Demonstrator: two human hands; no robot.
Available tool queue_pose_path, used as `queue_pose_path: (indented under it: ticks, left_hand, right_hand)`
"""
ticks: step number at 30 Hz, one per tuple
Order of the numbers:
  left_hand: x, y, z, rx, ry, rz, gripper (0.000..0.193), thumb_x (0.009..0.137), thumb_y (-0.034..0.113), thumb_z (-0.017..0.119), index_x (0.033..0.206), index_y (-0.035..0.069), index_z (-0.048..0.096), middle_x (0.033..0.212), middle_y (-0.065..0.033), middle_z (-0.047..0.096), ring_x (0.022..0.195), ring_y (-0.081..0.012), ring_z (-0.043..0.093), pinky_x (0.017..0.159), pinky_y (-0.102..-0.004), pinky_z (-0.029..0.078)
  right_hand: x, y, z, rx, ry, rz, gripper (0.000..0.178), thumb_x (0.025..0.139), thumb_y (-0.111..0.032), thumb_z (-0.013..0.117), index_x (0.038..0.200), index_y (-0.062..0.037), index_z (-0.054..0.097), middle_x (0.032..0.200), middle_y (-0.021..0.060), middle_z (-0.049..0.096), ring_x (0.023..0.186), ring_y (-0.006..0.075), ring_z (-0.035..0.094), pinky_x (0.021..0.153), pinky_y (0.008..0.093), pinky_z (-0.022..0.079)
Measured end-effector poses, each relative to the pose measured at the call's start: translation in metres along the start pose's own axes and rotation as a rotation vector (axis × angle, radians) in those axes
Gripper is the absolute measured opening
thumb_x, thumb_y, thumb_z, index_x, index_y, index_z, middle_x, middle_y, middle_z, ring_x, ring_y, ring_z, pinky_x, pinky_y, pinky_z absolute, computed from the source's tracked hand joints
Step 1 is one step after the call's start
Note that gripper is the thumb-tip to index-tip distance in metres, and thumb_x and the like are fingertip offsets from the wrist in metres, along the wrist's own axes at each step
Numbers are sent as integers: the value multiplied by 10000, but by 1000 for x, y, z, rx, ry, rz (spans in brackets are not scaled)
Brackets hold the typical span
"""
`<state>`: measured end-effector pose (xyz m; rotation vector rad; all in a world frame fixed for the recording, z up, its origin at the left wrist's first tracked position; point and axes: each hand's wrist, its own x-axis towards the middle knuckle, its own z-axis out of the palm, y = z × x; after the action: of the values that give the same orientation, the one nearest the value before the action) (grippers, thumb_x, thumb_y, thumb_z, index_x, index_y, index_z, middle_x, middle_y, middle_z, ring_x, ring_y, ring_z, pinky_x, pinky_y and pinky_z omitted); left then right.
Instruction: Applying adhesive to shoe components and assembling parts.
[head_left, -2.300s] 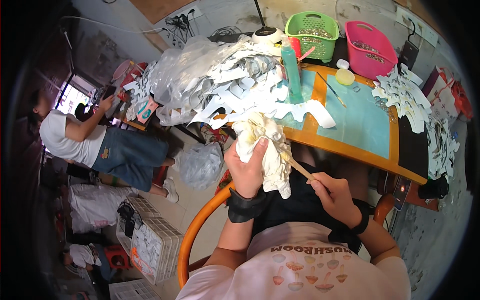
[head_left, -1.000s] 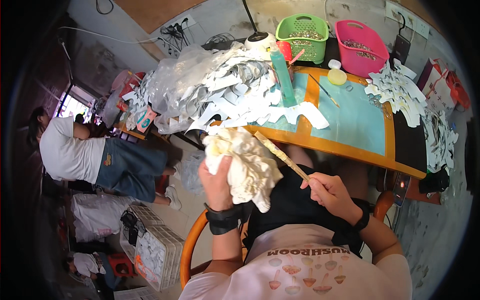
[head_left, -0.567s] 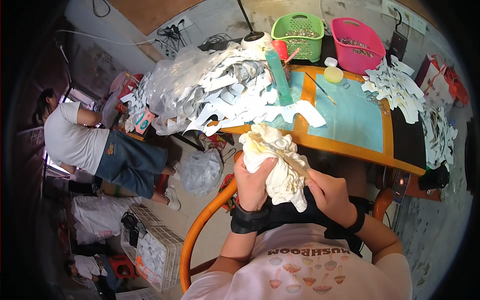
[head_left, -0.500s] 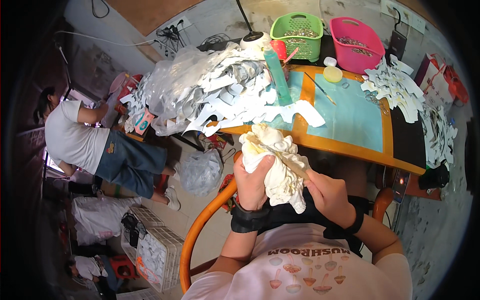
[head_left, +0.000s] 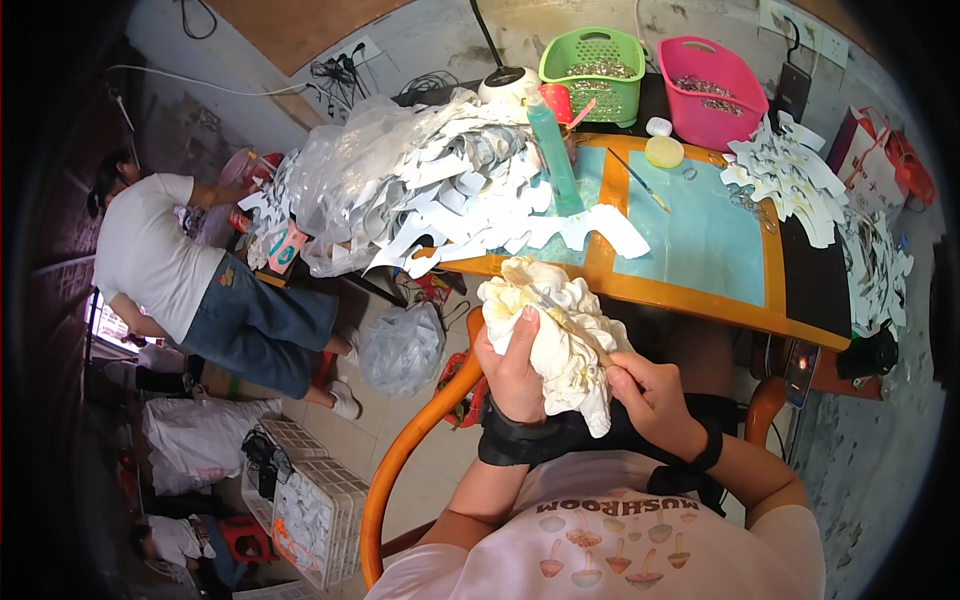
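Above my lap, my left hand (head_left: 512, 368) grips a bunched white cloth (head_left: 575, 345) with its thumb pressed on top. Yellowish smudges mark the cloth's upper left part. My right hand (head_left: 652, 400) pinches a thin tan stick (head_left: 583, 338), which lies slantwise across the cloth and points up and left. The tip of the stick is too small to make out. Just beyond the cloth is the front edge of the table (head_left: 690, 298), where a white cut piece (head_left: 615, 232) lies.
A heap of white cut pieces (head_left: 440, 180) covers the table's left. Behind stand a green basket (head_left: 600, 50) and a pink basket (head_left: 705, 60) with small metal parts. A green bottle (head_left: 553, 155) leans beside a thin brush (head_left: 640, 180). An orange chair arm (head_left: 400, 450) curves at my left; a co-worker (head_left: 170, 250) bends beyond.
My left hand and the cloth have turned slightly, and the cloth hangs a little lower. My right hand has shifted a little along with the stick. The co-worker has leaned farther forward.
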<state>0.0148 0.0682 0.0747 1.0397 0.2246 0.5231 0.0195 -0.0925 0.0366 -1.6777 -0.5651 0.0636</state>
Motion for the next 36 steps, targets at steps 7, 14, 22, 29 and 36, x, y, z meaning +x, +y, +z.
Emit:
queue_pose_path:
  ticks: [7, 14, 22, 29, 36]
  left_hand:
    - [-1, -3, 7, 39, 58, 93, 161, 883, 49, 598, 1003, -59, 593, 920, -68, 647, 764, -95, 586, 676, -234, 466]
    - [-1, -11, -4, -92, 12, -57, 186, 893, 49, 577, 1046, -56, 594, 950, -93, 658, 807, -135, 627, 719, -253, 490]
    - [-6, -2, -5, -184, -47, -118, 224, 923, 55, 530, 1118, -53, 560, 998, -121, 650, 849, -171, 645, 737, -289, 518]
    - [-21, -59, -20, -77, -93, -236, 223, 902, 93, 583, 1096, -17, 579, 937, -81, 643, 800, -142, 626, 704, -274, 504]
    - [-23, -43, -14, -40, -344, -270, 309, 898, 88, 592, 1180, -25, 533, 1031, -86, 633, 897, -147, 622, 791, -287, 503]
  right_hand:
    - [7, -10, -2, -279, 190, -159, 61, 851, -57, 604, 880, -4, 606, 656, 171, 545, 529, 294, 562, 489, 320, 429]
    - [4, -9, 3, -272, 178, -141, 126, 835, -24, 617, 955, 10, 637, 719, 195, 605, 582, 284, 616, 537, 310, 468]
    - [1, -11, 8, -246, 143, -89, 118, 867, -16, 558, 959, 28, 618, 734, 151, 619, 626, 165, 584, 594, 279, 467]
    - [15, -15, -28, -98, 484, -96, 201, 954, -165, 472, 909, -10, 592, 617, -9, 492, 509, 62, 421, 469, 220, 312]
    - [8, -14, -34, -50, 301, -32, 220, 956, -172, 460, 950, -1, 597, 588, -39, 453, 506, 29, 402, 456, 200, 270]
